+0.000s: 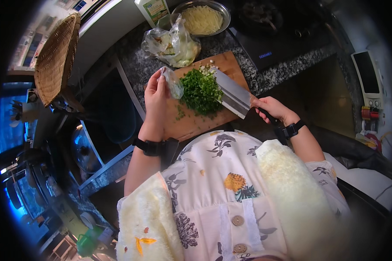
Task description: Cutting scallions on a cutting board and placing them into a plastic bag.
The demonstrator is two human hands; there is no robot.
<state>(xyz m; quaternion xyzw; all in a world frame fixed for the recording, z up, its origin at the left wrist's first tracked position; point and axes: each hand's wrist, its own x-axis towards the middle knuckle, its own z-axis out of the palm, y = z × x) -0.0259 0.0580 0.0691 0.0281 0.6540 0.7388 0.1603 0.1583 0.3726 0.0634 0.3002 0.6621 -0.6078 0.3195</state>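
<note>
My left hand (155, 89) pinches a small clear plastic bag (172, 84) above the left part of a wooden cutting board (183, 125). The fingers of my right hand (270, 108) are closed round the dark handle of a cleaver (234, 94). Its broad blade lies along the right side of a heap of chopped green onions (201, 91). Small whitish chopped bits (208, 69) lie at the far end of the heap, by the blade's tip. Some green scraps are scattered on the board near me.
Beyond the board stand a plastic bag of vegetables (171, 45), a metal bowl of pale shredded strips (203, 20) and a labelled container (153, 11). A black cooktop (264, 42) is at the far right, a sink (114, 111) at the left, a woven basket (57, 58) at the upper left.
</note>
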